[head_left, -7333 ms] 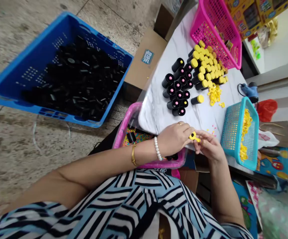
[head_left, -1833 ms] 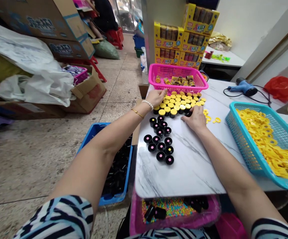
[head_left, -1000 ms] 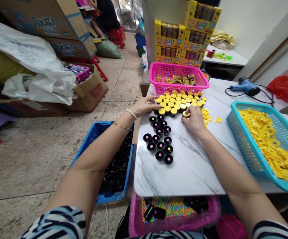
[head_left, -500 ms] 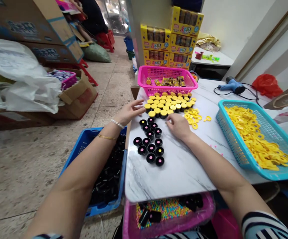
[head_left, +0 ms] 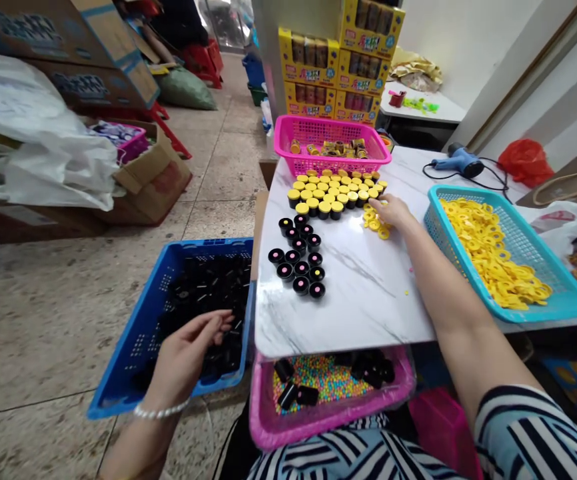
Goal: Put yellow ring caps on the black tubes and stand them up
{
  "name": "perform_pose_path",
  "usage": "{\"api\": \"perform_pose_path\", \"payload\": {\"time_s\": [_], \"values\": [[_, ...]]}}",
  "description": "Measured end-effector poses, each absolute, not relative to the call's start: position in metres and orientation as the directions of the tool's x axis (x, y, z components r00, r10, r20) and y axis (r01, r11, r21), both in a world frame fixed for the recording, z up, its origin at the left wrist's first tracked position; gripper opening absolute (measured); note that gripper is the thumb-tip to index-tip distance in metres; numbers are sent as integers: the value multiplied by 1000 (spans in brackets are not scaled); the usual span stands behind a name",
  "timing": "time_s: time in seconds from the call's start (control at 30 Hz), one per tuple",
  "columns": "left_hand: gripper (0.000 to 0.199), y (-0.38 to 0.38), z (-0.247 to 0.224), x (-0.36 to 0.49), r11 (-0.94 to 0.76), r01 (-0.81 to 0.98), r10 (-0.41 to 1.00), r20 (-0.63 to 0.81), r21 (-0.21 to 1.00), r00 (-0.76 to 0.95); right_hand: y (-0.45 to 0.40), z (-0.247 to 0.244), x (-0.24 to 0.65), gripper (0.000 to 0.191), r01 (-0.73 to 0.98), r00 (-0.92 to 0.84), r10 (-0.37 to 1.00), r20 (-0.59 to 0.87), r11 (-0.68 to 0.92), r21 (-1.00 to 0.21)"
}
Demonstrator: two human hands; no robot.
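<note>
Left hand [head_left: 188, 353] is down over the blue plastic crate [head_left: 123, 363] on the floor [head_left: 33, 320], arm dropped low past the counter's left edge, palm turned inward. Fingers half curled, spread a little, tips right at the pile of loose black tubes [head_left: 203, 300] near the crate's right wall. Can't tell if they have hold of a tube; nothing clearly gripped. Pearl bracelet [head_left: 161, 411] on that wrist.

Right arm stretched forward across the marble-top counter [head_left: 363, 293], striped sleeve [head_left: 528, 427] at the elbow end. Right hand [head_left: 393, 212] is low at the counter's far part, fingers [head_left: 376, 205] extended and slightly apart, nothing visibly held, tips just beside the yellow rings [head_left: 374, 221] and near the yellow-capped tubes [head_left: 326, 193].

Those capped tubes stand packed upright by the far edge, right below the pink basket [head_left: 328, 137]. Pink-topped black tubes [head_left: 293, 260] stand upright in a cluster just nearer, left of the counter's middle. Teal basket [head_left: 538, 313] full of yellow rings [head_left: 488, 253] sits at the right edge. Pink tray [head_left: 328, 427] under the near edge holds colored beads [head_left: 318, 383] with black tubes [head_left: 288, 393] lying on them. Blue hot air gun [head_left: 461, 162] lies at the far right corner.
</note>
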State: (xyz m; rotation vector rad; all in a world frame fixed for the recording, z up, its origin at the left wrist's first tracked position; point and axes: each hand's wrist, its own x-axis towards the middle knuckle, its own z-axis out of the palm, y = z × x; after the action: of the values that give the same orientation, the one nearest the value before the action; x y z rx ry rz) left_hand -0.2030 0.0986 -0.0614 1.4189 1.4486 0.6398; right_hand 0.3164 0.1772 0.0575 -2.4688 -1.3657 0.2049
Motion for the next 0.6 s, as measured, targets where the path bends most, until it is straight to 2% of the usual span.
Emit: {"api": "perform_pose_path", "payload": {"time_s": [0.1, 0.17, 0.3, 0.47, 0.53, 0.6], "values": [[43, 64, -80, -214, 212, 246, 955, -254, 946, 153, 168, 45, 302, 60, 844, 459, 888, 1, -436, -314], [48, 47, -88, -219, 234, 204, 953, -266, 951, 146, 151, 37, 285, 62, 866, 430, 903, 26, -404, -295], [53, 22, -95, -223, 260, 210, 946, -292, 942, 139, 101, 31, 250, 58, 909, 338, 940, 49, -312, -278], [46, -5, -83, -205, 203, 263, 939, -264, 943, 220, 55, 49, 241, 44, 944, 88, 996, -13, -87, -318], [36, -16, -69, -188, 77, 294, 952, -158, 953, 261, 62, 59, 261, 36, 925, 155, 986, 67, -121, -360], [25, -27, -52, -165, -127, 322, 941, 11, 938, 339, 82, 62, 292, 33, 904, 338, 910, 240, -243, -352]]}}
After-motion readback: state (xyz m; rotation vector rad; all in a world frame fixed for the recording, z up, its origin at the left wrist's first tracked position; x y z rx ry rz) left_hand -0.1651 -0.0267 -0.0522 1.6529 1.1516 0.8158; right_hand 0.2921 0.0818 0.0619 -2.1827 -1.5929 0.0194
